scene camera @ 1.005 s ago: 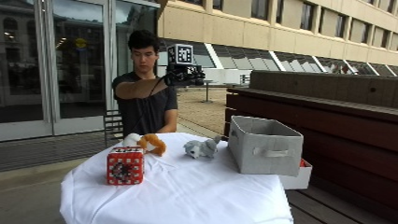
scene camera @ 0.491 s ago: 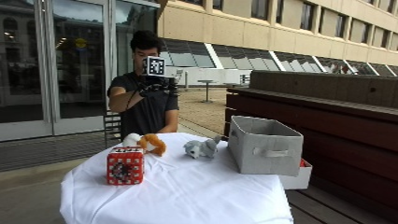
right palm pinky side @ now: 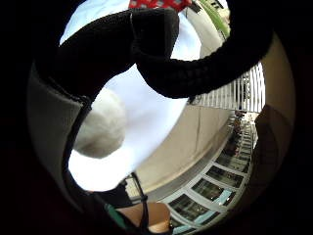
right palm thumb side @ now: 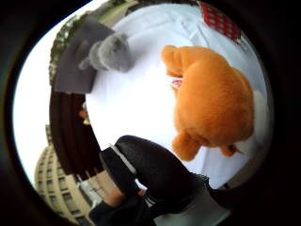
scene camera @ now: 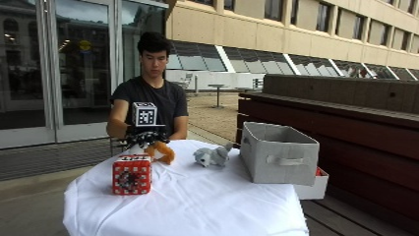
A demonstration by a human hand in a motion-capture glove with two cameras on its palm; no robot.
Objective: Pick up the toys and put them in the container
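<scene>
Above the orange plush toy point(scene camera: 161, 152), at the back of the tabletop point(scene camera: 196, 206) behind the red cube point(scene camera: 132, 174), the gloved right hand point(scene camera: 142, 137) hovers with its grip spread and closed on nothing; the thumb-side palm view shows that toy just under the palm and a finger point(right palm thumb side: 155, 169) curling beside it. A grey plush toy point(scene camera: 211, 156) lies between the orange one and the grey container point(scene camera: 278, 153). To do this well, I would lower onto the orange body, wrap the grip round its middle rather than a limb, then lift clear of the cube before carrying it to the container
</scene>
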